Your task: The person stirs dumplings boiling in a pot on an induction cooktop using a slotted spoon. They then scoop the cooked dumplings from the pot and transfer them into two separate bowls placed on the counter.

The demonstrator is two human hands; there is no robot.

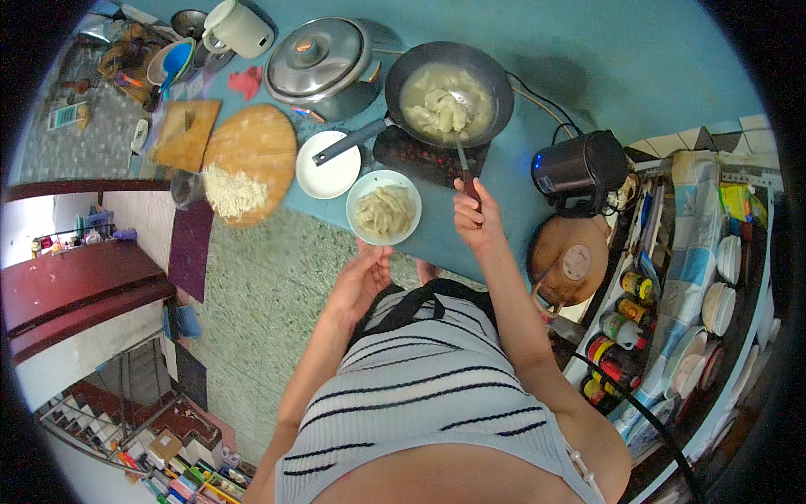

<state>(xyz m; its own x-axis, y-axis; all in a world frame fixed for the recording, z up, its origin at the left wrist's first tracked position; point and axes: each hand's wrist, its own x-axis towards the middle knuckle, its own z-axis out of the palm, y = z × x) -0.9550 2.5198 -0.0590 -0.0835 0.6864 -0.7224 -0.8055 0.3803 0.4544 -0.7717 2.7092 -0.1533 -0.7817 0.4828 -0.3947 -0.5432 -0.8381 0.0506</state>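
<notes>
My right hand grips the dark handle of a metal skimmer ladle. The ladle's head is among pale cooked dough pieces, in cloudy liquid inside a black frying pan. A white bowl, heaped with similar pale pieces, is at the counter's front edge. My left hand has its thumb and fingers at the bowl's near rim and holds it there. Under the pan is a black cooktop. The pan's grey handle reaches over a white plate.
Left of the plate, a round wooden board bears raw cut noodles. A lidded steel pot stands behind, near a cream jug. To the right are a black kettle-like appliance, a brown pan and shelved bottles.
</notes>
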